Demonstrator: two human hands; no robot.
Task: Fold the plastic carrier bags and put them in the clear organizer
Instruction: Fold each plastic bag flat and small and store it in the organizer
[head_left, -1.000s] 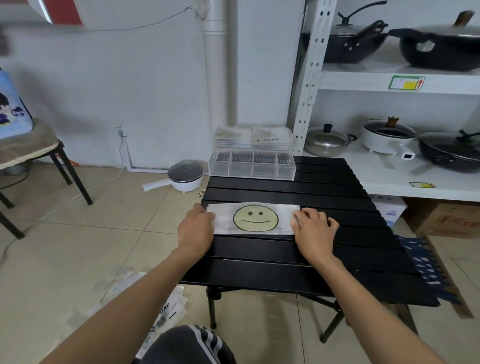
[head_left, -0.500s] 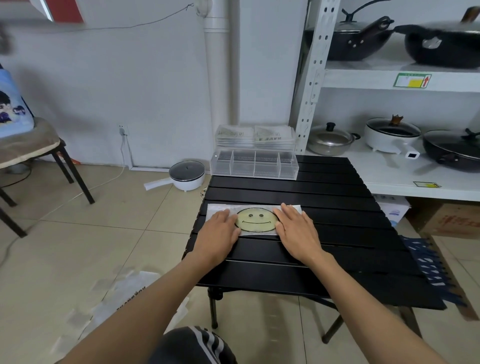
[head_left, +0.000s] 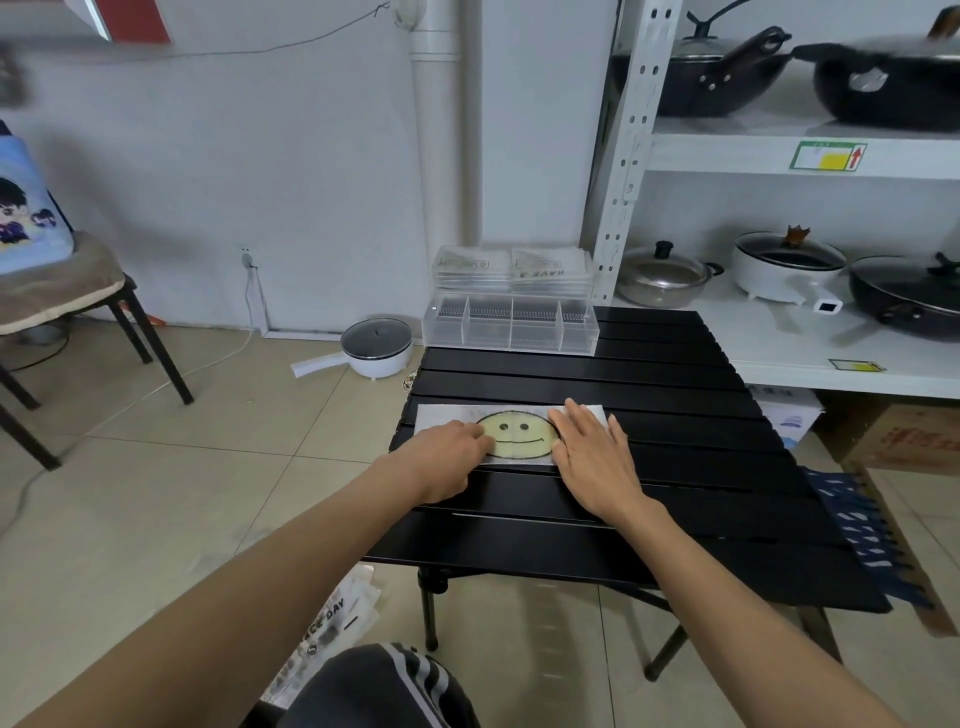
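Note:
A white carrier bag (head_left: 519, 439) printed with a yellow smiley face lies folded into a flat strip on the black slatted table (head_left: 649, 415). My left hand (head_left: 447, 457) rests on the bag's left part, fingers reaching the face's edge. My right hand (head_left: 592, 457) lies flat on its right part, fingers straight. The clear organizer (head_left: 511, 330), split into compartments, stands at the table's far edge. Folded bags (head_left: 514, 267) sit stacked in a clear tray behind and above it.
More plastic bags (head_left: 332, 623) lie on the tiled floor by my knee. A white electric pot (head_left: 374, 348) sits on the floor left of the table. A shelf (head_left: 779, 156) with pans stands at the right, a chair (head_left: 78, 296) at far left.
Both hands slid inward from the strip's ends toward the smiley face, then eased slightly apart again. The bag itself has stayed flat in place.

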